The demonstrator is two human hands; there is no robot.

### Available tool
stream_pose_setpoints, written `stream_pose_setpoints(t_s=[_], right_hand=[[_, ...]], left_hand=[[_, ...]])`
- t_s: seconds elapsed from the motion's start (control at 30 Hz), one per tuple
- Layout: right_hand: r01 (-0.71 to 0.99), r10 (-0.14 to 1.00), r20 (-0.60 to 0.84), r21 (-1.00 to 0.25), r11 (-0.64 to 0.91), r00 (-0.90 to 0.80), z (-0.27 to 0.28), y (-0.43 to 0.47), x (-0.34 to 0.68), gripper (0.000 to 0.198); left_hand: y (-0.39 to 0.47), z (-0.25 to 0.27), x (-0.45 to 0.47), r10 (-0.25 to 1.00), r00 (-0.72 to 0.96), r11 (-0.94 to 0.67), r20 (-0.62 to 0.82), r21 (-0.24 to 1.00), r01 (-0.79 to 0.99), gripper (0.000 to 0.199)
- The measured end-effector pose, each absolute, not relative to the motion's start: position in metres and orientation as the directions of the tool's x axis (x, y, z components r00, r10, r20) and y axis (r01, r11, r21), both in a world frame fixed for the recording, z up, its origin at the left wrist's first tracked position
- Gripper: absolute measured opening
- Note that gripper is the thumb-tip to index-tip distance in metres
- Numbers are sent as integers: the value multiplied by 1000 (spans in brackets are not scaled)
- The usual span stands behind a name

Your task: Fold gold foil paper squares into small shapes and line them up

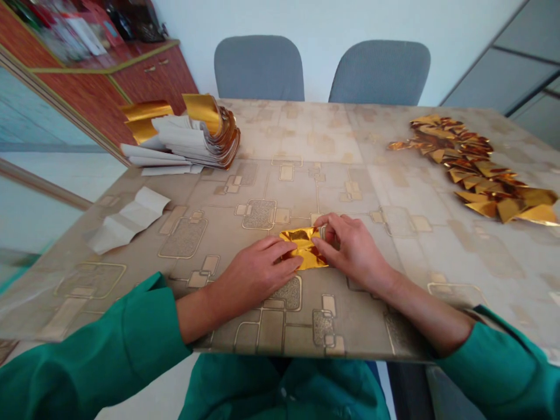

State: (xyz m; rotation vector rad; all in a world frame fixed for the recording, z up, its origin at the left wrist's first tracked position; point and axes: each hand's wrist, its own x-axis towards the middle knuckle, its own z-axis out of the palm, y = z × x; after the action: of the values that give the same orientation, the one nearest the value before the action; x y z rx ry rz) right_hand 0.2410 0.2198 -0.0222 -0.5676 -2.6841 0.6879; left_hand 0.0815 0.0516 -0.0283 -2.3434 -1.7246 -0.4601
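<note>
A small folded sheet of gold foil paper [305, 245] lies on the table near its front edge, creased and shiny side up. My left hand [258, 269] grips its left side, fingers over the top and thumb along the lower edge. At the right side, my right hand [352, 248] pinches the foil paper between thumb and bent fingers. The fingertips cover both ends of the sheet, so its folds there are hidden.
A thick stack of gold-and-white foil paper [188, 137] stands at the back left. One loose sheet, pale side up [131, 219], lies nearer. Folded gold pieces [476, 166] are heaped at the right. Two grey chairs [259, 67] stand behind the patterned table [301, 186].
</note>
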Motion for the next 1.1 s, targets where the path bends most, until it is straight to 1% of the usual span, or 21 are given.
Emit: stream_pose_setpoints(t_s=[0.1,0.2,0.3,0.4,0.57,0.63,0.67,0.7,0.73,0.77,0.83,0.9,1.0,1.03,1.1], right_hand=[[364,497,175,-487,794,-850,-25,218,238,16],[402,526,169,-467,788,-834,-28,218,235,17],[415,532,170,-450,791,-829,-29,218,234,14],[411,524,166,-444,796,-835,-28,218,233,10],[435,536,150,-425,794,-831,-28,220,232,7],[428,531,175,-413,804,-829,-28,221,232,4],[399,508,212,-402,824,-835,-28,221,232,3],[344,458,251,-389,855,-853,-27,221,233,4],[267,383,278,-375,888,-881,-25,221,234,7],[183,297,284,-366,912,-912,-24,219,235,9],[59,154,229,-374,926,-961,-19,217,238,13],[40,106,151,-386,922,-983,-13,214,241,20],[36,76,97,-368,929,-992,-9,213,245,32],[27,64,91,-355,935,-994,-8,214,246,33],[11,44,96,-323,946,-994,-8,214,247,31]], left_hand=[[49,-30,82,905,264,-282,333,6,959,26],[47,-31,82,917,246,-266,314,23,964,28],[46,-31,83,926,231,-255,298,45,966,29],[46,-31,83,917,240,-267,319,44,963,29],[46,-29,82,894,286,-310,344,15,951,30],[47,-28,81,887,311,-329,342,-5,944,27],[47,-28,81,883,321,-337,343,-12,941,26],[48,-28,81,879,326,-341,347,-19,940,25],[49,-28,82,875,329,-342,355,-27,939,24],[50,-27,82,872,331,-341,362,-39,939,23],[52,-26,83,863,338,-341,376,-61,938,20],[53,-24,84,862,320,-334,394,-34,942,19],[53,-22,82,897,252,-307,364,99,947,26],[53,-21,81,911,234,-295,340,137,946,28],[53,-20,80,928,216,-275,304,167,947,28]])
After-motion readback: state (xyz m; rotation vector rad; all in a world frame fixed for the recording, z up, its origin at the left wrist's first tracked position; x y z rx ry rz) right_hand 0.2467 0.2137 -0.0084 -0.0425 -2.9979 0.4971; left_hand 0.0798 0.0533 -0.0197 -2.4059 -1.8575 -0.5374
